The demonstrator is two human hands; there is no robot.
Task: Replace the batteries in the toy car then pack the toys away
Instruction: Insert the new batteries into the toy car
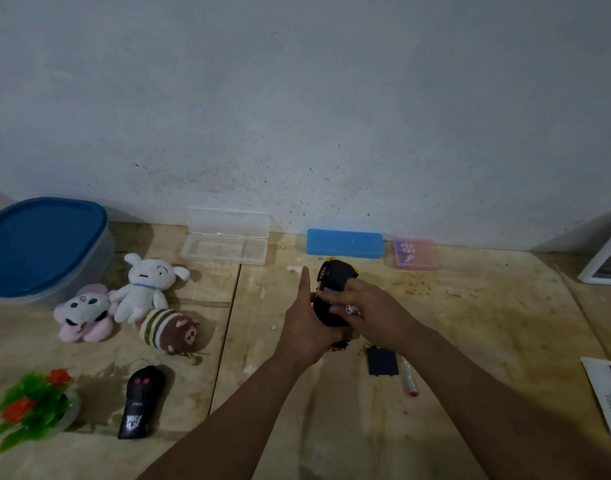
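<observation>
Left hand cradles the upturned toy car, right hand pinching a battery over it. Scuffed wooden table beneath, speckled grey wall beyond.

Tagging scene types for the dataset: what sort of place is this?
Probably a home or makeshift work corner, not a proper workshop: a rough plywood tabletop against a bare, speckled wall, with plush toys, a small fake plant and plastic storage boxes.
</observation>
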